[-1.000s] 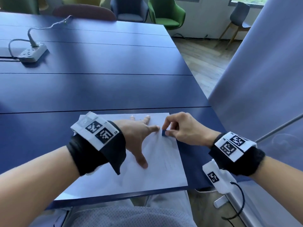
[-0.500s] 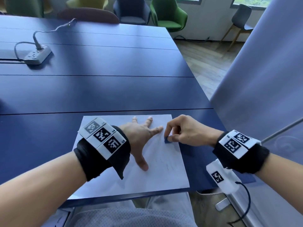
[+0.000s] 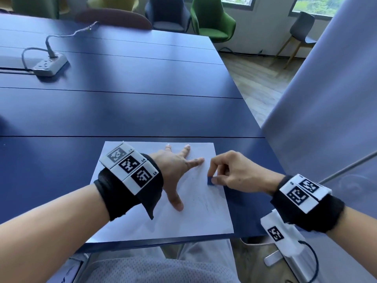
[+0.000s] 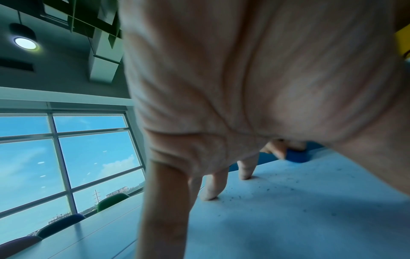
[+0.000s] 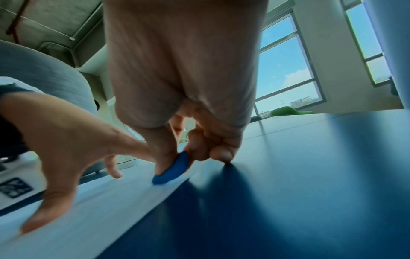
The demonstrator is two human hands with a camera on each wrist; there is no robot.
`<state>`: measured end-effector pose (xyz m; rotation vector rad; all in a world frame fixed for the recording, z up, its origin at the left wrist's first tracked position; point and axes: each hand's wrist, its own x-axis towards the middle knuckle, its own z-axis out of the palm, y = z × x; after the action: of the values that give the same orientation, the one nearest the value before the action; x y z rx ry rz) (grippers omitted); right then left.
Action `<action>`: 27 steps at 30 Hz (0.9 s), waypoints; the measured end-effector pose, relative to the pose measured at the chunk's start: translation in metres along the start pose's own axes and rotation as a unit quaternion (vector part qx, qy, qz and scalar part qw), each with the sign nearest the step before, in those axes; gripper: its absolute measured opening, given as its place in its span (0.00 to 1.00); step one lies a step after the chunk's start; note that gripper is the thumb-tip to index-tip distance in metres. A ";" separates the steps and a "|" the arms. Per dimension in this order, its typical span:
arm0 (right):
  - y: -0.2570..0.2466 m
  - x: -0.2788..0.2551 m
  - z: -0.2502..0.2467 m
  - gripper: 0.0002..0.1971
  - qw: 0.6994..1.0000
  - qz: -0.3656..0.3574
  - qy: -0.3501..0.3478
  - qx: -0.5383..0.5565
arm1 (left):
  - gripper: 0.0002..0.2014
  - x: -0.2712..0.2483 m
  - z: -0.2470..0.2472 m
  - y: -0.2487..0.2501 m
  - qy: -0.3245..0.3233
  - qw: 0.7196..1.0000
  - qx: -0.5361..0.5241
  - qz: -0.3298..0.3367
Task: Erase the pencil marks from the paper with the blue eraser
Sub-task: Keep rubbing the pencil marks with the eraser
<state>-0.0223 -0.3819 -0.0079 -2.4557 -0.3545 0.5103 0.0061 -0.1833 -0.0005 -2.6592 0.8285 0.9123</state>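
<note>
white, thin sheet of paper (image 3: 142, 221) lies flat at the near edge of the dark blue desk (image 3: 122, 115), and both hands rest on it, well into the rubbing step of the job. faint grey pencil marks (image 3: 204, 199) remain just nearer than the right hand, between it and the left thumb, and dark crumbs of rubbing lie scattered over the sheet in the left wrist view, so the work looks partly done, not finished. the left hand (image 3: 175, 168) lies spread, fingers straight and well apart, fingertips and thumb pressing the sheet down; it holds nothing. just to its right, the right hand (image 3: 230, 172) has its thumb and forefinger clamped on the small blue rubber eraser (image 3: 210, 180), the other fingers curled under, and the eraser's lower edge touches the paper near the sheet's right border. the next move, as i judge it, calls for short strokes drawn back toward the remaining grey streaks, with the left hand kept firm so the thin sheet does not buckle or slide off the near edge. well beyond both hands, a grey power strip (image 3: 50, 65) with its cable sits on the desk, and past that stand chairs, one of them green (image 3: 212, 21).
</note>
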 end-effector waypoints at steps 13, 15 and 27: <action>-0.013 0.021 -0.007 0.03 0.998 -0.018 -0.051 -0.031 | 0.72 -0.002 0.000 -0.001 0.007 1.000 0.017 -0.009; -0.014 0.033 -0.012 0.03 0.999 -0.016 -0.003 -0.036 | 0.73 -0.002 0.001 -0.002 0.010 1.000 0.016 -0.009; -0.008 0.018 -0.001 0.04 0.998 -0.020 0.056 -0.015 | 0.69 -0.001 0.000 0.000 0.008 1.000 0.014 0.000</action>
<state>-0.0069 -0.3695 -0.0070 -2.4875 -0.3671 0.3517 0.0057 -0.1830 0.0003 -2.6468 0.8382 0.8741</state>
